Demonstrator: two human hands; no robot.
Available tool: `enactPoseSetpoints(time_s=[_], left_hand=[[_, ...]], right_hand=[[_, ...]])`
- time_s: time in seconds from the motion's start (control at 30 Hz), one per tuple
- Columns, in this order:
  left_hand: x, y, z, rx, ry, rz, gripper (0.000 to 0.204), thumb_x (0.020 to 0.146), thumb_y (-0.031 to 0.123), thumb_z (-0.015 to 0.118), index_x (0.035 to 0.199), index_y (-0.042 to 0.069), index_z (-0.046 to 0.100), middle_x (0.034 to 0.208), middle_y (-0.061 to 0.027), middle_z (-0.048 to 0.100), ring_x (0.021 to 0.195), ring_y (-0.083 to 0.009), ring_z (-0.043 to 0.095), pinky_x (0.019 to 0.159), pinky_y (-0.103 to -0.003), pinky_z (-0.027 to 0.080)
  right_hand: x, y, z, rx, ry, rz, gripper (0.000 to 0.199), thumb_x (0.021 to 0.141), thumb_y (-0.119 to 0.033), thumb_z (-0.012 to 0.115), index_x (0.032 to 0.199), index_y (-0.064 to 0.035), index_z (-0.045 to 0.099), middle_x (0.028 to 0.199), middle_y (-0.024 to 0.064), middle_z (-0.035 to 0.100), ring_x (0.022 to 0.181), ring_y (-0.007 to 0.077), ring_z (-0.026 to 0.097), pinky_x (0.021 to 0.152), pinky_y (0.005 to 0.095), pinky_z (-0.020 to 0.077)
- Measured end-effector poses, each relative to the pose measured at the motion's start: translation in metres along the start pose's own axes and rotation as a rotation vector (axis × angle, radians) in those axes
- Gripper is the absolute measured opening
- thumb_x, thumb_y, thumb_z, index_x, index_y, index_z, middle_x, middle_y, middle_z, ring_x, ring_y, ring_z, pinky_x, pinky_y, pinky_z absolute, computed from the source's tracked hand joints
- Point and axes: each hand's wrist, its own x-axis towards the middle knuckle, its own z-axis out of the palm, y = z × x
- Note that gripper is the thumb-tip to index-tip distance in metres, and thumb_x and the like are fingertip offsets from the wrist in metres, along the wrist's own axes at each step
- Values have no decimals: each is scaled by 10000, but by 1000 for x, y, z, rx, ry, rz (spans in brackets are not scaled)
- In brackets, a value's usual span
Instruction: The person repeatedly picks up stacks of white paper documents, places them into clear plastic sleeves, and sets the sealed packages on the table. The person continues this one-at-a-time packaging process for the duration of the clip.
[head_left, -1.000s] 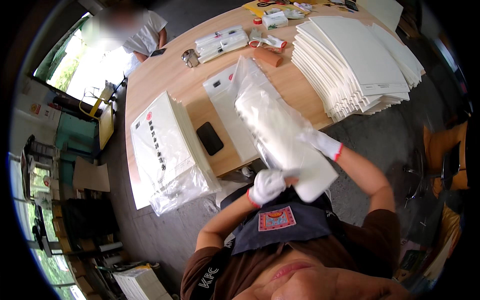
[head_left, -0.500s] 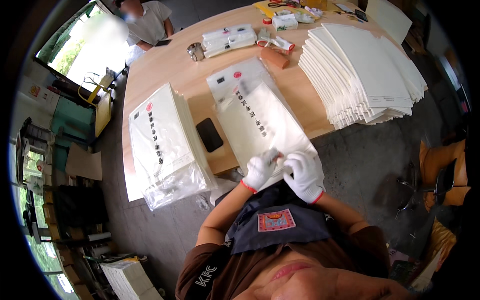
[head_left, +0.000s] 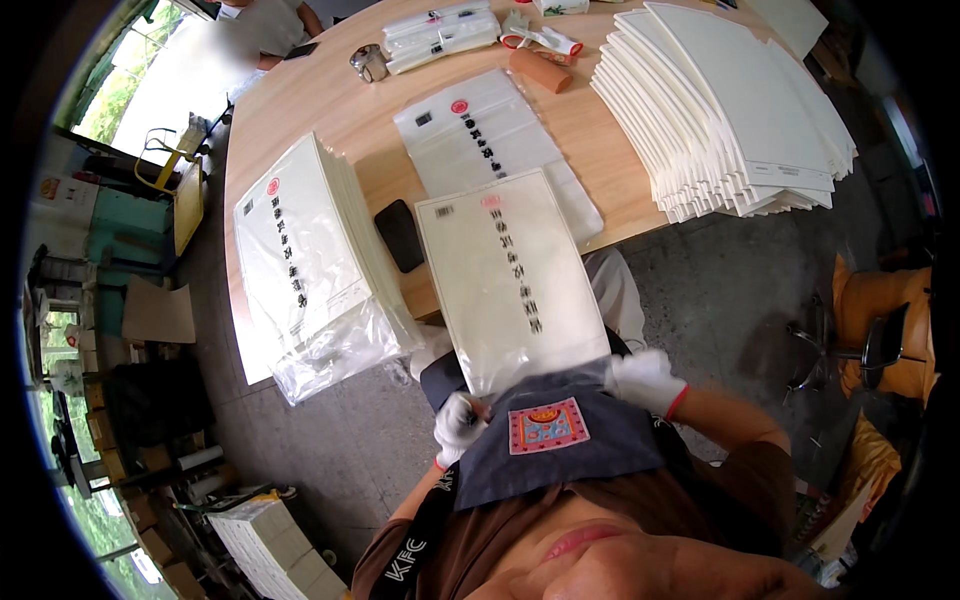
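Observation:
A clear plastic bag point(head_left: 515, 270) with a flat pale sheet or stack inside leans from the table's near edge to my apron. Dark print and a red round mark show on its front. Its loose clear end lies across my apron. My left hand point(head_left: 460, 425), in a white glove with a bare fingertip showing, is closed beside the bag's lower left corner; what it holds, if anything, is hidden. At the lower right corner is my right hand point(head_left: 645, 380), also gloved, its fingers smeared by motion. Flat printed plastic bags point(head_left: 485, 135) lie beyond on the table.
A stack of filled bags point(head_left: 305, 240) sits on the left, beside a black phone point(head_left: 399, 236). Fanned white folders point(head_left: 730, 110) are piled at the right. Behind are a metal cup point(head_left: 369, 63), a terracotta-coloured block point(head_left: 541, 71) and wrapped packs point(head_left: 440, 35). Another person point(head_left: 285, 22) sits far left.
My hands have moved apart and toward my body. The filled bag has come nearer and straightened, uncovering more of the flat bags behind it. The whole view has shifted slightly.

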Motion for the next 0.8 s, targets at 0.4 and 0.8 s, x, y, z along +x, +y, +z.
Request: enactPoseSetpoints(time_s=[0.4,0.8], left_hand=[[22,-46,13,402,-80,8,208,687,10,635,852,79,529,754,-115,541,622,-272,570,550,-385,467],[135,21,-23,-37,-104,-256,272,893,277,581,868,11,631,737,-107,610,665,-203,584,604,-343,456]], right_hand=[[30,20,48,-86,386,-152,145,718,-207,573,608,-113,586,521,76,500,473,248,584,382,428,422],[160,28,99,1914,-162,247,370,921,-219,595,1230,-27,527,966,35,641,863,126,610,694,264,495]])
